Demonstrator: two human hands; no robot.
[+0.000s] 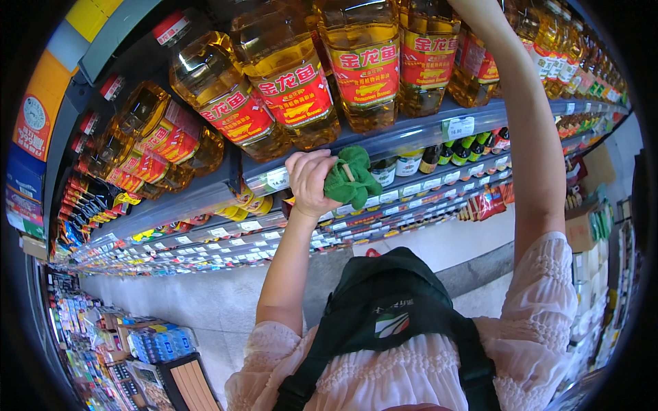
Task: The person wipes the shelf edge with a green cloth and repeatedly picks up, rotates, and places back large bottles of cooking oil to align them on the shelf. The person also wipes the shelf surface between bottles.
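Note:
My left hand is closed around a bunched green cloth at the front edge of a store shelf. Behind it stand large plastic bottles of golden cooking oil with red labels, some with red caps. My right arm stretches up past the shelf edge among the oil bottles; the hand itself lies beyond the top of the picture. Just right of the green cloth, jars with light labels stand on the shelf below.
The shelf's front rail carries price tags. Lower shelves hold dark bottles and packets. More oil bottles lean at the left. Across the grey floor, shrink-wrapped water bottles stand near a slatted wooden surface.

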